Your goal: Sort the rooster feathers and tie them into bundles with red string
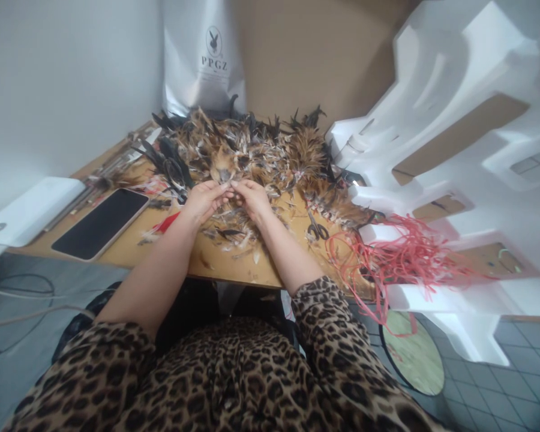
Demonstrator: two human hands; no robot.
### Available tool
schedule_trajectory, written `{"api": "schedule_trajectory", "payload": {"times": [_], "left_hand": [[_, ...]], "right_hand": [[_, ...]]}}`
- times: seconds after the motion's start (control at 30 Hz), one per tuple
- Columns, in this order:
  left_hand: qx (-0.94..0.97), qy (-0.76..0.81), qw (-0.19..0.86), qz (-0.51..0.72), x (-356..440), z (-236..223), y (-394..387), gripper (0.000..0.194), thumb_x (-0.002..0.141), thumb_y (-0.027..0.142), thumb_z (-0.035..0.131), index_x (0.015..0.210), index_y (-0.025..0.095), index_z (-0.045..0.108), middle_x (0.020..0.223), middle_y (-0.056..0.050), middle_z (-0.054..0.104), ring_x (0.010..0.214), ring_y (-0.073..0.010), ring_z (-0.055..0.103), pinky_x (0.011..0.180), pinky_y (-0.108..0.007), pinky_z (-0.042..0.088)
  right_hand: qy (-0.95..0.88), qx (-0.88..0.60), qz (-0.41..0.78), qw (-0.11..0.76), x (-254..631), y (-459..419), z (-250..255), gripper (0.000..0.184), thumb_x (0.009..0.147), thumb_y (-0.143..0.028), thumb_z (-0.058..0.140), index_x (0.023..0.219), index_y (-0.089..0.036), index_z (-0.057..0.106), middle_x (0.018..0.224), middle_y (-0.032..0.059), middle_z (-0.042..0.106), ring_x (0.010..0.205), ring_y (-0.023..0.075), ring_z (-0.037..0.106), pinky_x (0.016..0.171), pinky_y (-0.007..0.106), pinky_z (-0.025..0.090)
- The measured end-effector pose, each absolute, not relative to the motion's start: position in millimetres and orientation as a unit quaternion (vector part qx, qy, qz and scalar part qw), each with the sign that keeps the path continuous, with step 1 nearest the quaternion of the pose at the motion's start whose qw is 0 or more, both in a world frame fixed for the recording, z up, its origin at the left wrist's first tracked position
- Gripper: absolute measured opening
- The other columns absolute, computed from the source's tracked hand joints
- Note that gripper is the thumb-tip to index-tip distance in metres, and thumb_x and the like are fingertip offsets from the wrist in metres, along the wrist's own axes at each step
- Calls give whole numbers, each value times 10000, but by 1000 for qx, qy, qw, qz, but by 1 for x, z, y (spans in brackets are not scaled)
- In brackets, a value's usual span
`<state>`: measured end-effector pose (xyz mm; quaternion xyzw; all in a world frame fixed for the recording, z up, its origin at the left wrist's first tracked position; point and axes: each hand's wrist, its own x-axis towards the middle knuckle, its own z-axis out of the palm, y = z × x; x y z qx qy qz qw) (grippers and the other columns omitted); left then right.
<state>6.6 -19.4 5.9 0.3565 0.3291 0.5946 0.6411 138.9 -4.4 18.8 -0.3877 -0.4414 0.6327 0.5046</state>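
Observation:
My left hand [207, 199] and my right hand [251, 200] meet over the table, thumbs and fingers pinched together. A small tan feather tuft [223, 161] with a greyish base stands at their fingertips, and both hands appear to grip its lower end. Behind them spreads a big heap of brown, white and black feathers [261, 150]. Loose feathers [234, 234] lie below my wrists. Black-handled scissors [317, 228] rest to the right of my right forearm. A red scrap [166, 223] is beside my left forearm.
On the left are a phone [101, 223] and a white power bank [31, 210] with a cable. White foam packaging [432, 138] stands at the right, with red ribbon strips [409, 255] draped over it. A silver bag [202, 66] stands at the back. A round stool [411, 354] is below.

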Motion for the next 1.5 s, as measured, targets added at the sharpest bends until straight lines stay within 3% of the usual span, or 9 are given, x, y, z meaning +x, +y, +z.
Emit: {"api": "schedule_trajectory", "payload": {"times": [0.23,0.43,0.63,0.83,1.13,1.4,1.5], "left_hand": [[324,357,673,561,4,7,-20,113,690,133,694,772,66,654,774,-106,702,607,-101,654,493,-134,478],[339,366,693,521,3,6,-22,92,706,119,672,760,46,654,745,-117,701,558,-98,641,457,-132,469],[344,383,691,507,5,6,-22,88,675,109,697,710,51,641,692,-111,690,513,-89,621,468,-138,475],[365,396,671,510,6,7,-23,85,669,108,701,674,49,640,650,-97,673,490,-75,599,476,-138,469],[324,384,634,588,1,9,-18,60,717,124,655,707,66,651,664,-66,667,504,-42,578,464,-106,438],[323,383,634,589,1,8,-18,82,704,143,675,730,72,644,678,-66,671,508,-50,586,442,-109,431],[317,381,629,599,0,6,-16,84,700,146,678,729,77,638,689,-68,675,522,-55,595,437,-109,428]], "right_hand": [[-452,-399,628,493,150,2,21,318,553,-363,749,645,-154,527,459,-85,463,410,24,367,402,153,266],[-512,-420,574,482,152,-1,25,351,556,-424,739,624,-151,530,447,-75,450,409,31,342,410,176,244],[-543,-428,532,489,148,-1,22,352,561,-434,724,613,-147,527,498,-66,468,478,39,378,474,180,295],[-579,-413,545,444,155,0,25,341,600,-444,696,709,-146,573,491,-61,488,454,50,381,454,185,279],[-759,-466,381,250,210,18,28,189,631,-296,658,665,-111,655,609,-3,612,564,79,495,628,226,403],[-800,-548,177,166,187,13,17,129,664,-265,607,688,-156,673,671,20,646,625,119,525,617,233,364],[-810,-532,150,196,185,14,19,123,684,-210,548,683,-154,658,713,30,647,658,125,529,643,233,368]]}}
